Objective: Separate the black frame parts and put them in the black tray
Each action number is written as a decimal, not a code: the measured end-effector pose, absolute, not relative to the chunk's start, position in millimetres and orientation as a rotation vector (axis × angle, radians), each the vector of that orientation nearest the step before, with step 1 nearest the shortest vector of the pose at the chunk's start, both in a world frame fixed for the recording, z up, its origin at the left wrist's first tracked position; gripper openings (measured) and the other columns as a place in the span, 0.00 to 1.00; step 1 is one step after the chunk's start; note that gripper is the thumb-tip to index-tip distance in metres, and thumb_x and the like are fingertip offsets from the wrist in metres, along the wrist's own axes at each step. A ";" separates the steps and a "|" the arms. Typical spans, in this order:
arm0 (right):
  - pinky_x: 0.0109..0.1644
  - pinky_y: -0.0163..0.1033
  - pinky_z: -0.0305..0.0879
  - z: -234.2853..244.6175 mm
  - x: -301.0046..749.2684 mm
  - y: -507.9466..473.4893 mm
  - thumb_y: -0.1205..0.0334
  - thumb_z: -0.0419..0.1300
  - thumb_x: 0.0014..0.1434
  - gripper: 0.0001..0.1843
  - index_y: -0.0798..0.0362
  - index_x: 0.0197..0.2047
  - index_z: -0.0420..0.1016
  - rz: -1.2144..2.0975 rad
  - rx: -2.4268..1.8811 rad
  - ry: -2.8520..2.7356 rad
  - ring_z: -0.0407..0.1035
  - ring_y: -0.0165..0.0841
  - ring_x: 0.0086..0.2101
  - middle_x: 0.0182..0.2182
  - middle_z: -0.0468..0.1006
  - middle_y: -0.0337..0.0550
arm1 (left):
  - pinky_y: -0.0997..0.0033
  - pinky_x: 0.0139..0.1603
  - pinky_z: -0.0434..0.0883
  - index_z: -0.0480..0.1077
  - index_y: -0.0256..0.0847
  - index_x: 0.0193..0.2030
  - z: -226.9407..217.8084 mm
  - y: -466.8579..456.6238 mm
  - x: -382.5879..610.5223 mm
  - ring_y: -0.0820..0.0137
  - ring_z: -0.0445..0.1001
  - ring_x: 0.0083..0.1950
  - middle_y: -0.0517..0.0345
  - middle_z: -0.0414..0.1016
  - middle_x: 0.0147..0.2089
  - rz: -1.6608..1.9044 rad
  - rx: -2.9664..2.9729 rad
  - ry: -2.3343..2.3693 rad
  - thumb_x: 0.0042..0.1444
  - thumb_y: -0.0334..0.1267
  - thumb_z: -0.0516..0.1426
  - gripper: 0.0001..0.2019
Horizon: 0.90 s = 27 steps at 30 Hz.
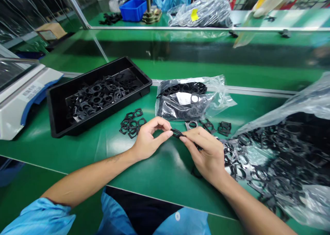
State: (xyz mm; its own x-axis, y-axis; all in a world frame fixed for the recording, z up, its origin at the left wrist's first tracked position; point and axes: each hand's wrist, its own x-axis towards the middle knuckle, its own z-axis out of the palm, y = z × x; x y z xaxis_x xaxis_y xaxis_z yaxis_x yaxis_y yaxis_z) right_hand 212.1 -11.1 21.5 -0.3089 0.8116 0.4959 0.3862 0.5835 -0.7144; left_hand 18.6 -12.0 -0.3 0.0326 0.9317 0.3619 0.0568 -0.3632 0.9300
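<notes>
I hold a thin black part (pixel 177 133) by its two ends, between my left hand (pixel 149 140) and right hand (pixel 207 154), above the table (pixel 157 174), seen nearly edge-on, its ends partly covered.

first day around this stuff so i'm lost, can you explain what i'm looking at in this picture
The grasping is done by a person's bare left hand and right hand. The camera sits on that person's head, looking forward and down. Between them, the fingertips hold a thin black piece, possibly several stacked. On the green table are a black tray of parts, a loose cluster, a clear bag of parts and, at right, a large heap with clear plastic.
</notes>
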 end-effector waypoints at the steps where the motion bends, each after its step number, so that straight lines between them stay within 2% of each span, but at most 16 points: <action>1: 0.37 0.40 0.74 21.0 212.3 -11.2 0.65 0.62 0.66 0.08 0.48 0.41 0.83 0.578 -0.959 -1.926 0.75 0.35 0.30 0.31 0.81 0.43 | 0.70 0.43 0.76 0.72 0.39 0.38 -0.6 -11.7 18.9 0.71 0.75 0.39 0.56 0.75 0.36 1.424 1.509 1.040 0.61 0.44 0.64 0.10; 8: 0.40 0.41 0.74 20.1 211.7 -12.5 0.67 0.63 0.65 0.07 0.48 0.43 0.82 0.468 -0.978 -1.938 0.76 0.36 0.34 0.34 0.82 0.45 | 0.69 0.42 0.75 0.72 0.39 0.37 -0.1 -9.0 17.1 0.70 0.74 0.38 0.57 0.75 0.35 1.404 1.539 0.994 0.61 0.43 0.64 0.10; 12: 0.43 0.43 0.73 24.7 211.8 -11.0 0.65 0.65 0.64 0.02 0.48 0.39 0.78 0.573 -1.043 -1.878 0.76 0.37 0.34 0.33 0.82 0.43 | 0.69 0.44 0.74 0.71 0.40 0.37 0.3 -11.6 16.5 0.70 0.74 0.39 0.57 0.74 0.36 1.413 1.630 0.994 0.63 0.40 0.62 0.07; 17: 0.43 0.41 0.70 28.3 213.1 -6.9 0.61 0.66 0.62 0.06 0.50 0.33 0.75 0.933 -1.080 -1.752 0.73 0.36 0.35 0.32 0.78 0.43 | 0.69 0.43 0.72 0.70 0.40 0.37 -1.2 -17.2 20.4 0.70 0.73 0.38 0.58 0.74 0.35 1.392 1.698 1.032 0.64 0.41 0.61 0.08; 22: 0.34 0.35 0.66 30.9 211.4 -3.3 0.54 0.72 0.55 0.12 0.51 0.31 0.76 1.460 -1.164 -1.392 0.68 0.30 0.28 0.27 0.73 0.37 | 0.73 0.40 0.74 0.70 0.40 0.41 -3.2 -17.1 21.4 0.72 0.75 0.37 0.58 0.75 0.37 1.417 1.660 1.020 0.66 0.38 0.59 0.05; 25: 0.33 0.33 0.66 32.1 210.5 0.3 0.53 0.75 0.50 0.16 0.52 0.31 0.74 1.714 -1.142 -1.154 0.69 0.28 0.26 0.23 0.74 0.35 | 0.68 0.46 0.75 0.72 0.40 0.45 -2.5 -15.4 18.5 0.69 0.76 0.44 0.53 0.76 0.42 1.466 1.839 1.011 0.66 0.33 0.57 0.04; 27: 0.32 0.33 0.67 32.2 210.8 2.7 0.51 0.75 0.50 0.17 0.52 0.30 0.74 1.852 -1.106 -1.051 0.71 0.28 0.24 0.22 0.76 0.36 | 0.64 0.51 0.75 0.73 0.40 0.45 -1.9 -14.9 17.0 0.67 0.76 0.48 0.52 0.76 0.45 1.483 1.977 1.014 0.64 0.31 0.59 0.05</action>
State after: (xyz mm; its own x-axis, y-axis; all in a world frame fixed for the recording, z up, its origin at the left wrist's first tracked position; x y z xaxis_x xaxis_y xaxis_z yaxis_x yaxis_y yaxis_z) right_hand 210.8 2.7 32.2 -0.3679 0.8724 -0.3218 -0.1706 -0.4035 -0.8989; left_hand 17.0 -14.9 -1.9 0.1448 0.7829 0.6050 0.2799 -0.6189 0.7339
